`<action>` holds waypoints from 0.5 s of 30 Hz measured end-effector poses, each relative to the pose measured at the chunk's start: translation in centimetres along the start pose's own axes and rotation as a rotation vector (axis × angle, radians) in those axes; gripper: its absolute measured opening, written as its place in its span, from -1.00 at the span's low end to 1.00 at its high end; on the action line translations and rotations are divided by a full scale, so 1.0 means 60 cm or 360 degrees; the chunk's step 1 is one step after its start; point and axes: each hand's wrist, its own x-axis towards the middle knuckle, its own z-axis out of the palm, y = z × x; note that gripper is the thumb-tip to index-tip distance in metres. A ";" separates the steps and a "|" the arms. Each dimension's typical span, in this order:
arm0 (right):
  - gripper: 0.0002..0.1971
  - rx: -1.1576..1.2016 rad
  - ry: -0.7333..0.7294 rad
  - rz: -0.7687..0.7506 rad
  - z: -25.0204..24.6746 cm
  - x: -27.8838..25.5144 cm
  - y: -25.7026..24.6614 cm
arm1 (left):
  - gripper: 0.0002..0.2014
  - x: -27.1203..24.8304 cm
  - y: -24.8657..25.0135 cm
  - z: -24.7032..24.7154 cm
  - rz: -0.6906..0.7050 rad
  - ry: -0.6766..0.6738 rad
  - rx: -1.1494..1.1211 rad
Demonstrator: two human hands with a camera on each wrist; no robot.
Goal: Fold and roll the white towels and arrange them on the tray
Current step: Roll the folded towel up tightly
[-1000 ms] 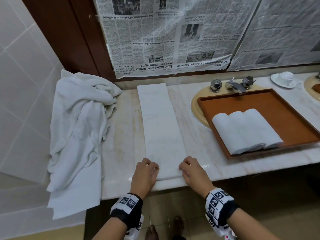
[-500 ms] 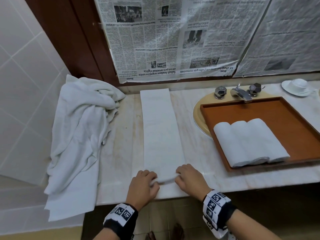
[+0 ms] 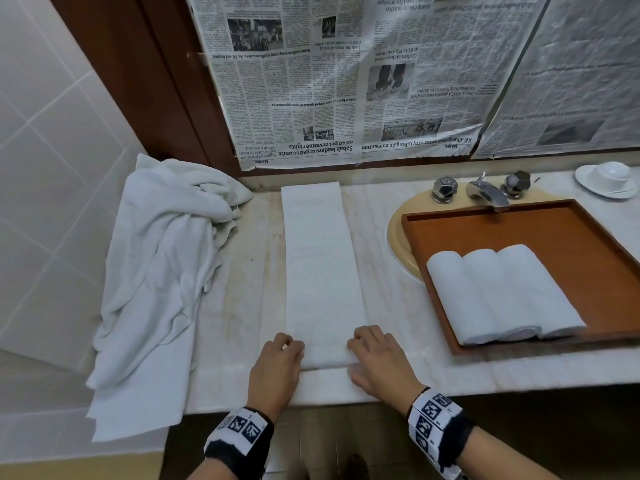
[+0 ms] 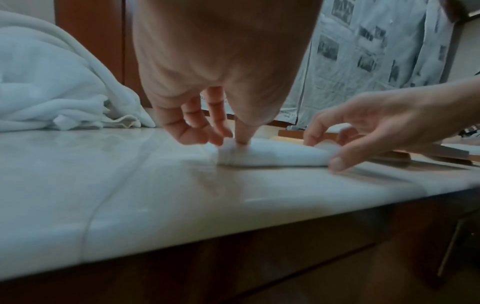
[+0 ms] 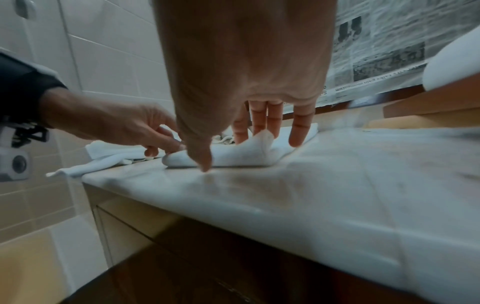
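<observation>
**Both hands at the near end of the folded towel**

A long folded towel (image 3: pixel 320 268) lay flat on the marble table (image 3: pixel 398 341), running from the back wall toward the front edge, between a heap of loose towels (image 3: pixel 162 271) on the left and the wooden tray (image 3: pixel 588 265) on the right. Its near end was turned up into a small roll (image 4: pixel 270 156).

The left hand (image 3: pixel 277 365) sat at the roll's left end; the wrist view showed its fingers (image 4: pixel 187 127) curled down, their tips pinching the cloth there. The right hand (image 3: pixel 381 358) sat at the right end, with its fingers (image 5: pixel 298 131) slightly spread and reaching over the raised fold, the thumb down on the table in front of the roll, so the cloth was caught between thumb and fingers.

The tray lay over the sink basin (image 3: pixel 398 237), just below the tap (image 3: pixel 486 192). Three rolled towels (image 3: pixel 502 292) lay side by side in the tray, touching one another, near its front left corner. A white cup and saucer (image 3: pixel 607 178) stood at the far right of the table. Newspaper sheets (image 3: pixel 346 81) covered the wall behind.
</observation>
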 end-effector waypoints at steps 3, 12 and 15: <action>-0.74 -0.0020 -0.0059 0.0062 0.002 0.011 -0.003 | -0.68 -0.013 0.003 -0.001 0.0187 -0.0046 0.0080; -0.71 0.0823 -0.0055 0.0534 -0.029 0.050 0.011 | -0.77 0.040 -0.018 -0.026 -0.0252 -0.0203 -0.0652; -0.79 0.0816 0.0084 0.0511 -0.020 0.049 0.019 | -0.73 0.060 -0.014 -0.025 -0.0507 -0.0125 -0.0722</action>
